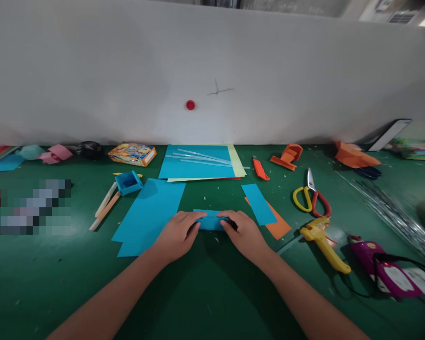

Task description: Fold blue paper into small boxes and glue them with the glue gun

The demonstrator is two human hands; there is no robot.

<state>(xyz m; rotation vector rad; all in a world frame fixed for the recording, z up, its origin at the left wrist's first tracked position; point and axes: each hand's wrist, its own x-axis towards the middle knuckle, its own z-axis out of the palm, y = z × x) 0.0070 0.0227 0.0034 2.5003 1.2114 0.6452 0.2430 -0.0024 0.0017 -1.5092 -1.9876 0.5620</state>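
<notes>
Green counter (56,274): a cutting-mat surface running the full width, backed by a plain white wall (212,56).
Large blue paper sheet (148,212): lies flat left of centre, its near corner touching the left hand.
Left hand (177,236): palm down, grip open, fingertips pressing the left end of the folded piece; it clasps nothing.
Right hand (246,236): mirrors it on the right end, grip open, fingers bent and pushing down.
Small folded blue paper rectangle (209,221): sits at the counter's centre between both hands, pinned flat.
Blue paper strip (258,203): lies just right of the right hand, over an orange paper strip (278,227).
Yellow-and-red-handled scissors (311,196): farther right, well apart from the hands.
Small open blue paper box (128,182): stands behind the large sheet.
Fold in hand: this looks like a crease being flattened; sharpening it would call for one hand to pin while the other slides along the edge.
Open room: bare counter lies toward the person; the strips crowd the right and the large sheet the left.
</notes>
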